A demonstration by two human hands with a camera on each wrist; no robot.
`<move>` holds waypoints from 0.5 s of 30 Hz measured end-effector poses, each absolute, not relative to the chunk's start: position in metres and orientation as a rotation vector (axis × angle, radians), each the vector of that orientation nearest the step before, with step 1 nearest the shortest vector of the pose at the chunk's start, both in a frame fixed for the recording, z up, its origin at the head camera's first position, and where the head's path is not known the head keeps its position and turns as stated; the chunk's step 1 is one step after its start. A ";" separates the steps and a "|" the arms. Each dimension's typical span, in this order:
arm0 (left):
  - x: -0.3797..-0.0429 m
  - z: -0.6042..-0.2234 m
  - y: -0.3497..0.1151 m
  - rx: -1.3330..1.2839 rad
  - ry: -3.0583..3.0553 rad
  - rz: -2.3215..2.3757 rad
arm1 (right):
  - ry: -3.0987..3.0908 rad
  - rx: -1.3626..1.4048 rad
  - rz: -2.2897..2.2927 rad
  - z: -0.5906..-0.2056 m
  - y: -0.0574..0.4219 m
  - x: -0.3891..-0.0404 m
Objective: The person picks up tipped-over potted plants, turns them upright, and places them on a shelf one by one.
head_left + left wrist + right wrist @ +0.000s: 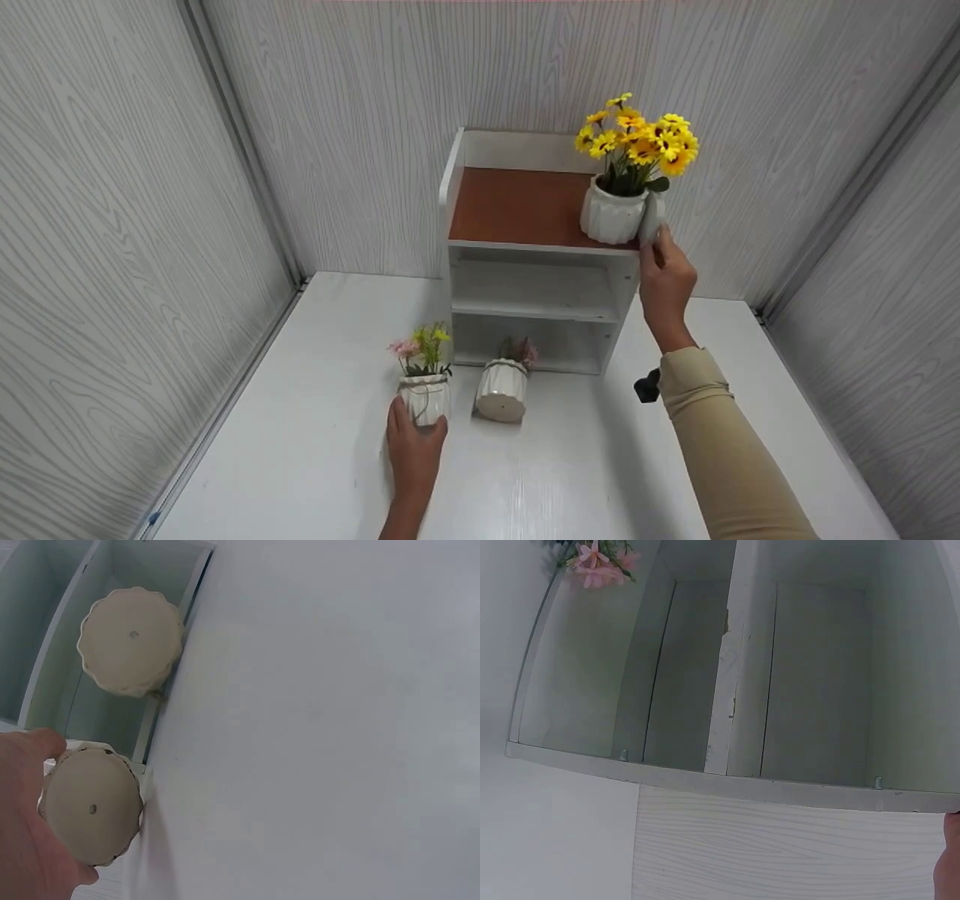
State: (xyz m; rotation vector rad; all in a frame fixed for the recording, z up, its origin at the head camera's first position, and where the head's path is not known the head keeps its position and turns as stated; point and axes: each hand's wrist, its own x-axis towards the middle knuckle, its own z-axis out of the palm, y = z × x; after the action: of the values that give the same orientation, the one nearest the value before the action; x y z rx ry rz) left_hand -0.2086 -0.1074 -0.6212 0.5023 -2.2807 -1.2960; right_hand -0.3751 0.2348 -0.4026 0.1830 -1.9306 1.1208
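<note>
My left hand [415, 457] grips a small white fluted flowerpot [424, 401] with pink and yellow flowers, thumb and fingers on either side. In the left wrist view this pot's round base [93, 808] faces the camera. To its right a second white flowerpot [502, 386] lies tipped before the lowest compartment, base toward me and pink flowers inward. My right hand [667, 277] holds the upper front end of the right side panel [654, 214] of a small white shelf unit [534, 311]. Beside that hand, a white pot [613, 214] of yellow flowers stands on the brown top.
A small black object [646, 386] shows beside my right sleeve on the white table [300, 450]. Wood-grain panels [360, 112] enclose the table at the back and both sides. Two open compartments lie below the brown top [517, 206].
</note>
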 end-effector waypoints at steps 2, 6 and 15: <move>-0.208 -0.622 -0.107 0.507 -2.282 -1.293 | -1.933 0.186 1.109 -0.403 0.235 -0.375; -0.208 -0.623 -0.107 0.505 -2.277 -1.285 | -1.921 0.185 1.092 -0.402 0.235 -0.376; -0.206 -0.621 -0.106 0.540 -2.280 -1.280 | -1.922 0.185 1.099 -0.403 0.235 -0.375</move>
State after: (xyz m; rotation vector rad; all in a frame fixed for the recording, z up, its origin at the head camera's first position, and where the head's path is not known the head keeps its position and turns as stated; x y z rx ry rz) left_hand -0.2063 -0.1064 -0.6207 0.5405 -2.2799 -1.2797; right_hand -0.3754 0.2347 -0.4033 0.1848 -1.9222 1.0994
